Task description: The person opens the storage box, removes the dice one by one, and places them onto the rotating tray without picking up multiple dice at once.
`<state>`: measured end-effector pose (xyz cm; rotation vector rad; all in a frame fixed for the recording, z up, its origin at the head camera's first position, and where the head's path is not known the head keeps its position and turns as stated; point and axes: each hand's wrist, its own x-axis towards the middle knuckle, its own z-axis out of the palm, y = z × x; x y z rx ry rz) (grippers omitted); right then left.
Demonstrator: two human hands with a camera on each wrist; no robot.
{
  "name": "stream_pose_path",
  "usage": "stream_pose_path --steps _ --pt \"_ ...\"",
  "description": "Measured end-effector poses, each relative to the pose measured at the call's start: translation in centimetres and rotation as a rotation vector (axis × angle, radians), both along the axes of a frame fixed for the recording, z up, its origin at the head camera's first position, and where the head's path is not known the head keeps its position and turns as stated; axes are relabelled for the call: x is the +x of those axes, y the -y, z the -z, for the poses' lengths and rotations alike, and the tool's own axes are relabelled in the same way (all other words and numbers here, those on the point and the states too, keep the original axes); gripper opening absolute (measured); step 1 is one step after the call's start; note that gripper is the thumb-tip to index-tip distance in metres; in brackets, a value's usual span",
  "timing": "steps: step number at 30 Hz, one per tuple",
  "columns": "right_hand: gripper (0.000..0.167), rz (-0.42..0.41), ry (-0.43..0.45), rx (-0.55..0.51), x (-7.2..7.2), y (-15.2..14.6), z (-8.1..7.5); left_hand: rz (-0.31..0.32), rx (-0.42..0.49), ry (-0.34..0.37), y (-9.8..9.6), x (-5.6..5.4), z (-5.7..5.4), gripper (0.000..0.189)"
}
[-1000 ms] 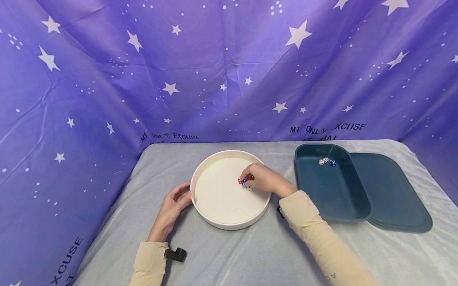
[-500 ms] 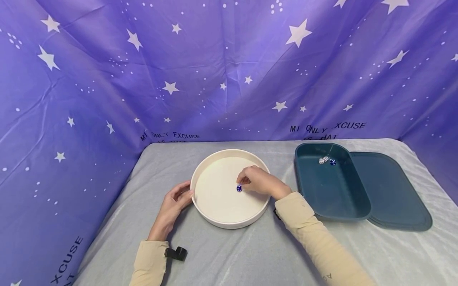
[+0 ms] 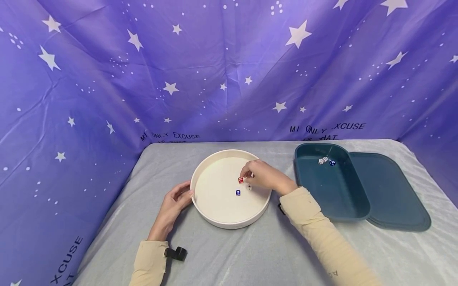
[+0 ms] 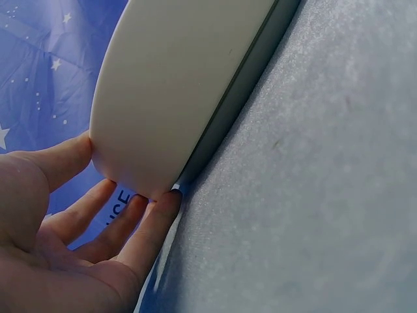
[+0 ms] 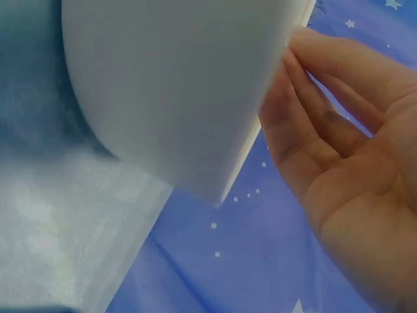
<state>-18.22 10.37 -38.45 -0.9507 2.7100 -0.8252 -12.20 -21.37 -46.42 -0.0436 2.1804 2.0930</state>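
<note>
A purple curtain (image 3: 207, 47) (white stars (image 3: 298, 34), black lettering (image 3: 187, 136)) hangs beyond a wrinkled grey cloth (image 3: 229, 254).

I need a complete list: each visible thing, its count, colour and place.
Round tray: 1, cream, on cloth
Red die: 1, red, in tray
Blue dice: 2 visible, blue, tray and box
White dice: 3 visible, white, tray and box
Box: 1, teal, right of tray
Flat panel: 1, teal, beside box
Cloth: 1, grey, under tray
Backdrop: 1, purple, white-starred, behind
Straps: 2, black, at cuffs
Sleeves: 2, beige, forearms
Left hand: 1, touching tray
Right hand: 1, over tray
</note>
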Motion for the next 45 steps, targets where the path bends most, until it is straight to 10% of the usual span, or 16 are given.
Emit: stream_pose_path --steps 45 --pt "0.02 0.177 0.008 0.07 -0.3 -9.2 -3.9 -0.007 0.001 0.014 0.0 0.1 -0.3 0.049"
